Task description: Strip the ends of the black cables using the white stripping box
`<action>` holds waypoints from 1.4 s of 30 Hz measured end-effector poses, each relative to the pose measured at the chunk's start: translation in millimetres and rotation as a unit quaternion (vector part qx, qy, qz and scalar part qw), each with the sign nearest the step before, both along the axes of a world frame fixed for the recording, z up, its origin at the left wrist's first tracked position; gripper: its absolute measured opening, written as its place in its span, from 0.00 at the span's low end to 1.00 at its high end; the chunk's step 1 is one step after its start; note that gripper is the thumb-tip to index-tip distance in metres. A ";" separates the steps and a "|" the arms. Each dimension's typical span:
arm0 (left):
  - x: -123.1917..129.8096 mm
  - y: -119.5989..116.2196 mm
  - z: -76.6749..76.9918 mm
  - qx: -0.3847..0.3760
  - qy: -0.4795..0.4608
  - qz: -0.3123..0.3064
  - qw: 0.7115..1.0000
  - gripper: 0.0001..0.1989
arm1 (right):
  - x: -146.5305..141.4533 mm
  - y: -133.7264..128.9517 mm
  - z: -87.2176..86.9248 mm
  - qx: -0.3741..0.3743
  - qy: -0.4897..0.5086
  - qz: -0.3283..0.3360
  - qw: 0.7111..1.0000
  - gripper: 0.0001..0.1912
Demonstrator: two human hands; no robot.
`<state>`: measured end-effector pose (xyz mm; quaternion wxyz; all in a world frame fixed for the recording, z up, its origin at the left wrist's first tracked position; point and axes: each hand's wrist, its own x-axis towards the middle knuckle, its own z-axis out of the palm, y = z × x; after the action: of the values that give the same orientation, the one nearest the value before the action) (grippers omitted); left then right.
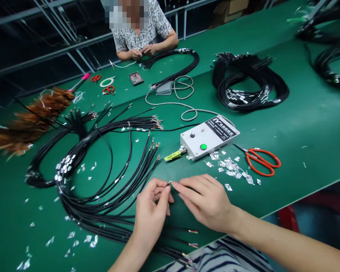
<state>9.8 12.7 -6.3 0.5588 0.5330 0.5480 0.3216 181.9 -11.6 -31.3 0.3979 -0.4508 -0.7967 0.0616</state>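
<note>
My left hand (154, 209) is closed in a pinch on a black cable, whose stripped end (170, 183) shows at the fingertips. From the other side, my right hand (208, 202) has its thumb and fingers together at the thin wires of that end; the exact grip is too small to see. A bundle of black cables (82, 151) with bare coloured wire ends curves around to the left and runs beneath my left hand. Just beyond my hands lies a white control box (209, 136) with a lit green button and a yellow-green clip (172, 155) at its front.
Orange-handled scissors (263, 161) lie right of the box, near scattered foil scraps (231, 168). A large coil of black cables (249, 83) rests behind. A brown feather duster (45, 109) is at the left. Across the table a co-worker (144, 34) handles something small.
</note>
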 end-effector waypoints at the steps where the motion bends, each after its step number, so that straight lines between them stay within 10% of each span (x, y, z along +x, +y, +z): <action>1: 0.5 0.0 -0.2 -0.003 -0.009 0.006 1.000 0.10 | 0.0 -0.5 -1.2 -0.012 0.010 -0.004 1.000 0.16; 4: 0.8 -0.3 0.4 -0.007 -0.020 0.013 1.000 0.10 | -0.7 2.0 -1.1 -0.132 0.154 -0.026 0.979 0.17; 9: 0.1 -0.9 1.6 0.005 -0.015 0.006 1.000 0.10 | -8.7 12.0 6.2 -0.357 0.358 -0.026 0.863 0.08; 18: 0.4 -3.6 0.6 0.041 -0.035 0.002 0.999 0.07 | -25.2 20.9 6.9 -0.516 0.555 0.040 0.651 0.11; 22: 0.7 1.9 1.3 0.104 -0.015 -0.044 0.993 0.10 | -24.2 22.3 5.9 -0.557 0.562 0.056 0.609 0.11; 28: 7.9 9.0 -3.9 0.061 -0.096 0.024 0.993 0.07 | -19.6 22.9 7.2 -0.526 0.520 0.082 0.669 0.12; 36: 4.0 0.9 -10.2 0.124 0.023 0.031 0.992 0.07 | -8.7 23.3 12.9 -0.339 0.230 0.019 0.912 0.08; 42: 5.6 5.9 -11.0 0.095 0.002 0.056 0.994 0.08 | 7.5 29.6 17.2 -0.176 -0.022 0.018 0.984 0.10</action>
<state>15.5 18.6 -17.2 0.4854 0.5528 0.5448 0.4025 189.4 18.1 -14.1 0.2930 -0.5008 -0.7900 0.1981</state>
